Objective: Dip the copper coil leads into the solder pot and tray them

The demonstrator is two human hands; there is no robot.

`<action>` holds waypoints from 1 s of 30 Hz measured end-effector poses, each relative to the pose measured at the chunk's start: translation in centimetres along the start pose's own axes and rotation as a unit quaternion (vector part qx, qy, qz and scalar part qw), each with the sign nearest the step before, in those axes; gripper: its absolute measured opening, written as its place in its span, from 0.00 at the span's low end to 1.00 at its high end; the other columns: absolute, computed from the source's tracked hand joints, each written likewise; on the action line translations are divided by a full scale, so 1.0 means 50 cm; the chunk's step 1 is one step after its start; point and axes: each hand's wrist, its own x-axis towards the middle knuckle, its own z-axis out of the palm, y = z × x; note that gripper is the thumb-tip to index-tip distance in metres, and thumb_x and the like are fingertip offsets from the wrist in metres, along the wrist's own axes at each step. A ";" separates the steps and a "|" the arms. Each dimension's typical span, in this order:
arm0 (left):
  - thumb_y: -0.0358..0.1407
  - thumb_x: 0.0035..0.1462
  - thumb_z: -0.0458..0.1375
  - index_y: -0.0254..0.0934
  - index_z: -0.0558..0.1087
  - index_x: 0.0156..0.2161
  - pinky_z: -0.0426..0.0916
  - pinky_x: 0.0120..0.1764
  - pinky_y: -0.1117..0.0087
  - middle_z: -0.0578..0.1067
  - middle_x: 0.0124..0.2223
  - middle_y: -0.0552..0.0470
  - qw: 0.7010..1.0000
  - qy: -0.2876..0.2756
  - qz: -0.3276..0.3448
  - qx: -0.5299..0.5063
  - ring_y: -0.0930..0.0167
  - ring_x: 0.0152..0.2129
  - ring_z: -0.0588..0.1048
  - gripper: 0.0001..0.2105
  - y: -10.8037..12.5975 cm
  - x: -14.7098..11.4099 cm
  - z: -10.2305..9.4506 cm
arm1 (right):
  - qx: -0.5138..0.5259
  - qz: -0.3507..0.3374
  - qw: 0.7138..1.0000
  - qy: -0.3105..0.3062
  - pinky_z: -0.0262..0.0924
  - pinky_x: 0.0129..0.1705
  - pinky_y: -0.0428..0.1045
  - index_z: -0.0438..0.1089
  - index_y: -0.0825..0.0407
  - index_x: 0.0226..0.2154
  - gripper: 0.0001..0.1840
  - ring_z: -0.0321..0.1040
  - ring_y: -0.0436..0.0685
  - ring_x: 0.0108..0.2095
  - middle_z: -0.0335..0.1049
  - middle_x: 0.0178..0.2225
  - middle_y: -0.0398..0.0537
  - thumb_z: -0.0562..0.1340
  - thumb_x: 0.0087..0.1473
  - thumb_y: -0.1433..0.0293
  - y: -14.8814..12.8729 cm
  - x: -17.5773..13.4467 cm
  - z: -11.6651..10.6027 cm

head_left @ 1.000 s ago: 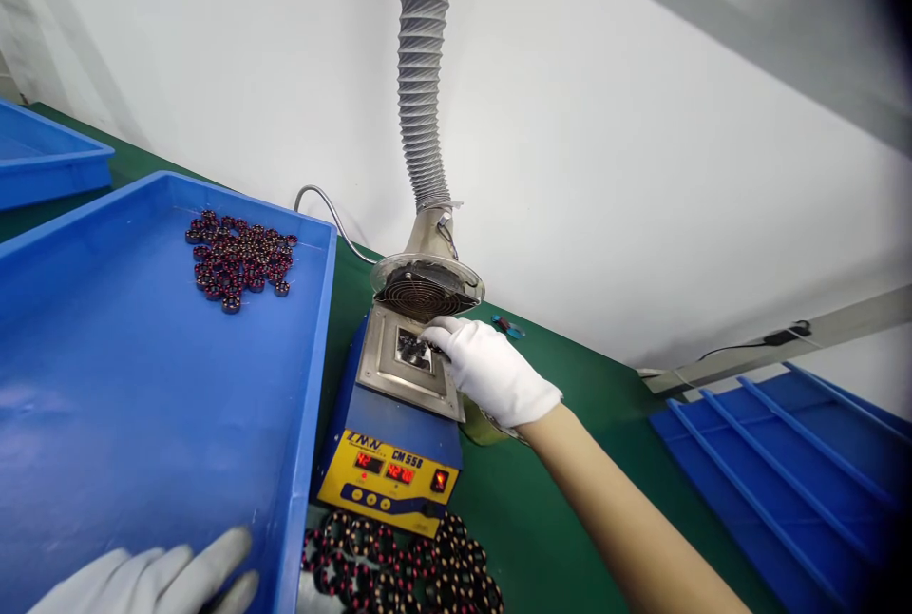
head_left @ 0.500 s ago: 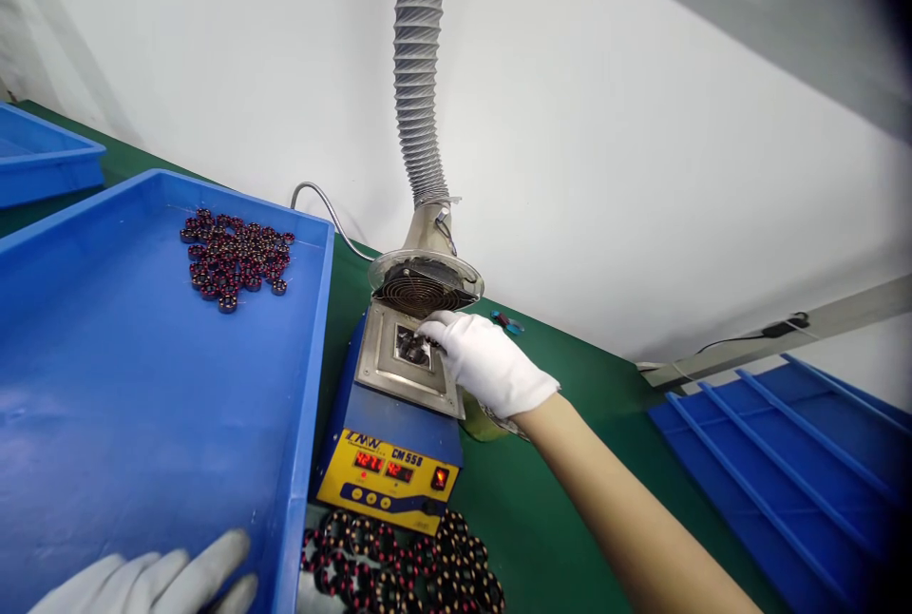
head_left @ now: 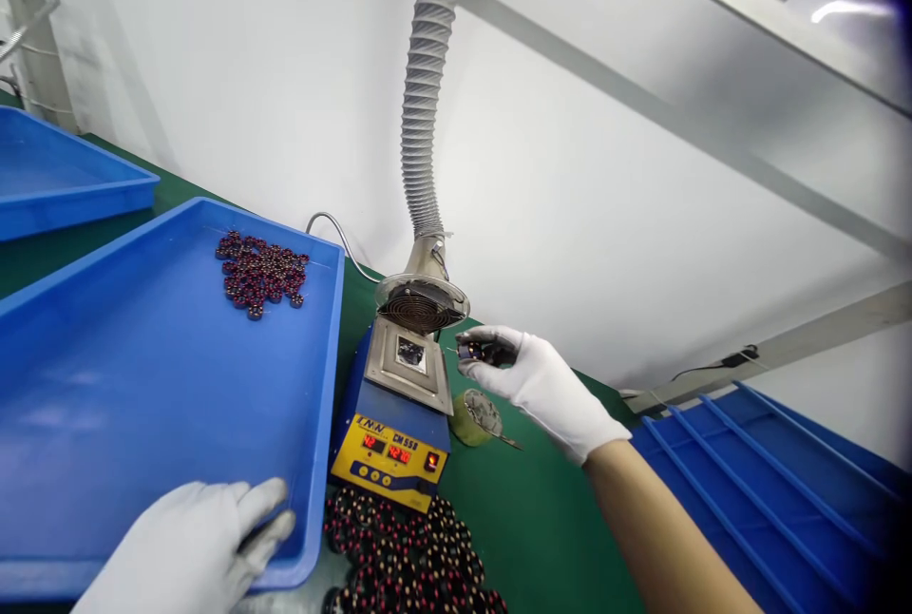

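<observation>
My right hand (head_left: 541,386), in a white glove, pinches a small dark wound coil ring (head_left: 470,351) between thumb and fingers. A thin wire end sticks out of the ring to the left. This hand is just right of the solder pot (head_left: 395,395), whose square well (head_left: 411,354) holds shiny metal. Below the hand stands a small yellowish tub (head_left: 476,417) with a stick leaning out. My left hand (head_left: 206,538), also gloved, hovers over the near right corner of the large blue tray (head_left: 329,357); its thumb and forefinger are apart, and nothing shows between them.
A heap of similar coil rings (head_left: 262,272) lies in the tray's far corner. Many more rings (head_left: 413,557) are piled before the pot. An exhaust hood (head_left: 422,300) on a grey hose (head_left: 426,101) hangs behind it. Blue trays (head_left: 769,471) stand at right, another (head_left: 78,186) at left.
My right hand has drawn back from the pot's well to the right, bringing the coil ring out. My left hand has come further into view. The camera view has shifted.
</observation>
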 end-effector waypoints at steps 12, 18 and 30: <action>0.25 0.38 0.59 0.45 0.78 0.32 0.57 0.20 0.79 0.78 0.24 0.64 0.965 -0.118 0.087 -0.216 0.76 0.18 0.70 0.15 0.027 -0.004 -0.111 | 0.018 -0.091 0.969 -0.228 0.65 0.35 0.48 0.71 0.52 0.26 0.08 0.70 0.53 0.29 0.72 0.25 0.41 0.66 0.39 0.77 -0.098 -0.017 0.456; 0.28 0.40 0.60 0.45 0.78 0.32 0.61 0.23 0.80 0.79 0.27 0.63 0.980 -0.082 0.077 -0.166 0.75 0.20 0.73 0.12 0.033 -0.003 -0.109 | -0.098 -0.126 0.974 -0.161 0.64 0.44 0.56 0.67 0.54 0.42 0.11 0.67 0.56 0.43 0.67 0.46 0.51 0.59 0.56 0.68 -0.112 0.064 0.491; 0.40 0.58 0.51 0.45 0.71 0.42 0.61 0.33 0.65 0.76 0.32 0.55 0.999 0.005 0.054 -0.002 0.67 0.29 0.72 0.09 0.066 -0.030 -0.071 | 0.129 -0.195 0.963 0.131 0.67 0.45 0.49 0.73 0.45 0.38 0.15 0.72 0.52 0.39 0.75 0.39 0.41 0.61 0.49 0.78 -0.096 -0.168 0.138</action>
